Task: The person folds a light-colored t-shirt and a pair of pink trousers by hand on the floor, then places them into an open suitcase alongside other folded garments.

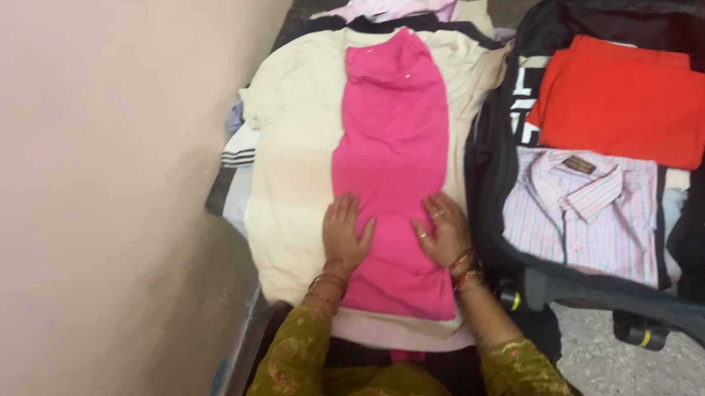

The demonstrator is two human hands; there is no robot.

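Pink garment (395, 162), folded into a long strip, lies flat beneath both palms; fingers are spread open and pressed down, gripping nothing. Left hand (344, 236) rests on its edge at nine o'clock, right hand (444, 233) at three o'clock. Under it lies a cream shirt (292, 161) atop a clothes pile. At three o'clock an open black suitcase (491, 172) holds a striped shirt (581, 211) and red cloth (623, 100).

One small dark rectangular label (579, 164) (gold-lettered) sits inside the striped shirt's (581, 215) collar.
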